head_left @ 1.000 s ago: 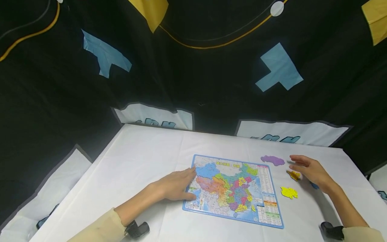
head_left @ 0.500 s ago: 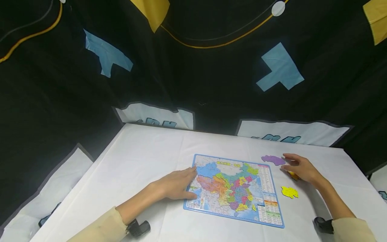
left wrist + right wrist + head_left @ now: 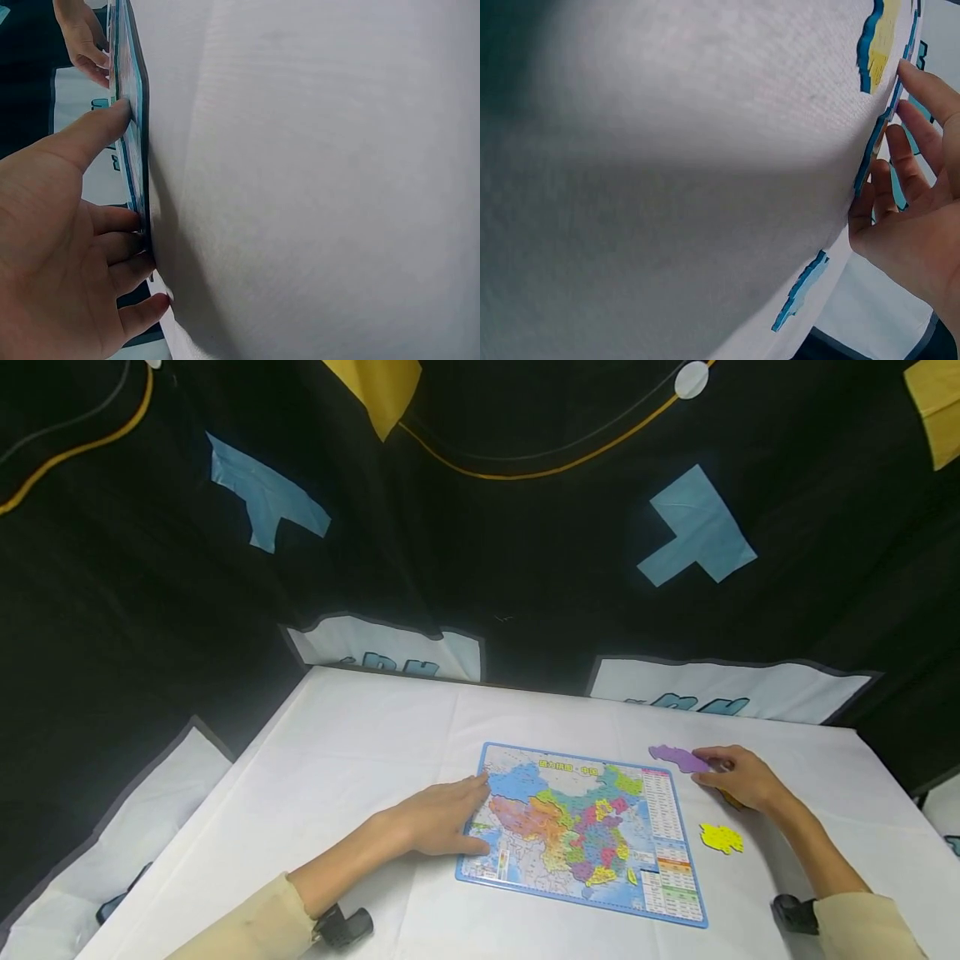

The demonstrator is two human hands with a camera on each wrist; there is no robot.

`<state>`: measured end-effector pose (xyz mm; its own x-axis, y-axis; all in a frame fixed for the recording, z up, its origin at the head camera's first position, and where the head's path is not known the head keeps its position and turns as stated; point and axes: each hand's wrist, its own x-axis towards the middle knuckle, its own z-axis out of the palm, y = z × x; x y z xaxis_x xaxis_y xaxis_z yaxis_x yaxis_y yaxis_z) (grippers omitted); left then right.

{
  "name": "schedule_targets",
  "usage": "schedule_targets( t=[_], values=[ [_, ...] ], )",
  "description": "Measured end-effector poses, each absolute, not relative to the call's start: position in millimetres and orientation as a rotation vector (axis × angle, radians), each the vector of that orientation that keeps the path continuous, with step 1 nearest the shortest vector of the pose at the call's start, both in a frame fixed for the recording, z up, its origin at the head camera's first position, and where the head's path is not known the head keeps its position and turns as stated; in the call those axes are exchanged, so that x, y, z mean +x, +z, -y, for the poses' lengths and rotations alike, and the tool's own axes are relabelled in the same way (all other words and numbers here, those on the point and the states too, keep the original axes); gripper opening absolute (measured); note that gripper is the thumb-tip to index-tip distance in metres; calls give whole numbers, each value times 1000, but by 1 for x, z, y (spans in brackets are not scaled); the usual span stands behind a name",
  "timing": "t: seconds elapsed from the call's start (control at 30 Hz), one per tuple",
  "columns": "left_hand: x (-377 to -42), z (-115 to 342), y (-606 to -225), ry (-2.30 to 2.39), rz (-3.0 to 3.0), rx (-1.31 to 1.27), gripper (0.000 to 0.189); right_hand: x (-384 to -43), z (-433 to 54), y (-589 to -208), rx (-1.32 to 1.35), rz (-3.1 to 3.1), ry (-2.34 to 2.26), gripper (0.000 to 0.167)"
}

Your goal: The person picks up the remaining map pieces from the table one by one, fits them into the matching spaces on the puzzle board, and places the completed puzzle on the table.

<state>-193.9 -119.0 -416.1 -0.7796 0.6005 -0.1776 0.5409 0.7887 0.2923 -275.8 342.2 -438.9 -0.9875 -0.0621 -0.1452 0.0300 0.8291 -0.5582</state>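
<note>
A wide table under a white cloth fills the lower half of the head view, with a black backdrop carrying pale blue and yellow patches across the top. On it, right of centre, lies a flat rectangular blue-framed map puzzle board, most of its coloured regions already seated.

The left hand lies flat on the board's left edge, fingers straight and spread, thumb along the rim; the left wrist view shows the fingertips pressing the board's edge down.

The right hand, at the right of the frame, has its fingers curled over the right end of a purple irregular flat puzzle piece that lies on the cloth just beyond the board's upper right corner. I take this for a pinch, though the thumb's hold is hidden. The piece's long axis runs left to right across the frame, roughly along the board's top edge, its free end pointing left toward the board.

A smaller yellow jagged piece lies loose on the cloth below the right hand, just beside the board's right edge.

The piece is thin and flat against the cloth, so the fingertips could slide off it, or drag cloth and shift the loose yellow piece.
</note>
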Motion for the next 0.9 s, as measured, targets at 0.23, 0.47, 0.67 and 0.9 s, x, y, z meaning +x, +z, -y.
schedule_targets(
  t=[0.23,0.47,0.67,0.9],
  values=[
    [-193,120,-415,327,-2721,891,82,-276,-340,-439,-44,-2876,-867,53],
    [-194,120,-418,316,-2720,890,82,-275,-336,-436,-82,-2900,-862,44],
    [-195,120,-420,295,-2726,893,83,-276,-333,-433,-76,-2884,-853,41],
    [-194,119,-417,298,-2724,904,82,-277,-334,-435,-54,-2897,-828,42]
  ],
)
